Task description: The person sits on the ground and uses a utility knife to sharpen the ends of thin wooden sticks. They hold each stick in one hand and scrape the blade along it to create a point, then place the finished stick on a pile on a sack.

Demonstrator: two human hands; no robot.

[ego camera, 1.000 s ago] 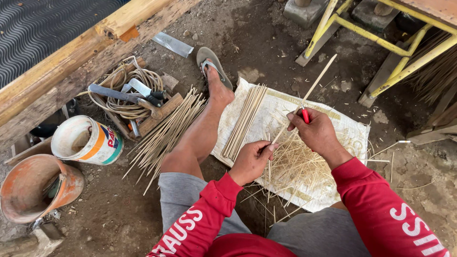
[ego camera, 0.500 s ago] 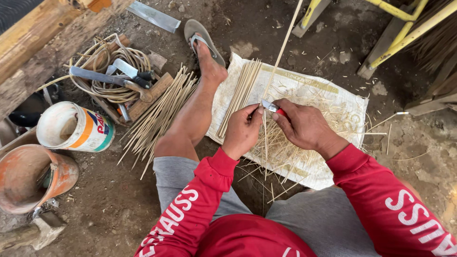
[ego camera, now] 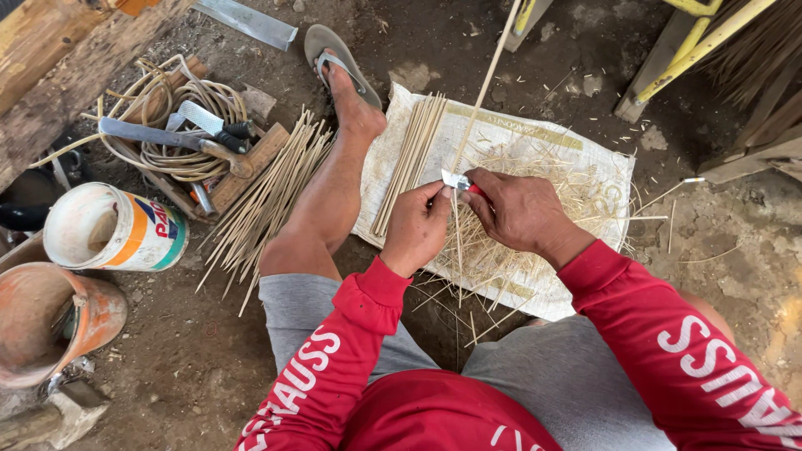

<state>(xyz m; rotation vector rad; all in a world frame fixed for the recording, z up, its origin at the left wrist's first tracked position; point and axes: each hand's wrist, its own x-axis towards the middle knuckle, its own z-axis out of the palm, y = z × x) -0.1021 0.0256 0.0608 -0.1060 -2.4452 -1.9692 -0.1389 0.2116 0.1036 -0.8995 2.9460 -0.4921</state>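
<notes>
My left hand (ego camera: pixel 416 225) pinches a long thin bamboo stick (ego camera: pixel 484 83) that rises toward the top of the view. My right hand (ego camera: pixel 520 209) grips a small red-handled knife (ego camera: pixel 461 182) with its blade against the stick, right beside the left fingers. Under both hands lies a white woven sack (ego camera: pixel 585 159) covered with pale shavings (ego camera: pixel 501 242). A neat row of finished sticks (ego camera: pixel 411 154) lies on the sack's left part. I sit on the dirt floor in red sleeves, my left leg (ego camera: pixel 330 184) stretched out in a sandal (ego camera: pixel 330 46).
A loose pile of sticks (ego camera: pixel 267 200) lies left of my leg. Further left are a coiled rope with knives and tools (ego camera: pixel 180 134), a white paint can (ego camera: pixel 113 227) and an orange clay pot (ego camera: pixel 50 321). Yellow metal frame legs (ego camera: pixel 693 50) stand at the top right.
My right hand with the knife has come back along the stick to meet my left hand, and the stick now stands more upright. The view has shifted slightly.
</notes>
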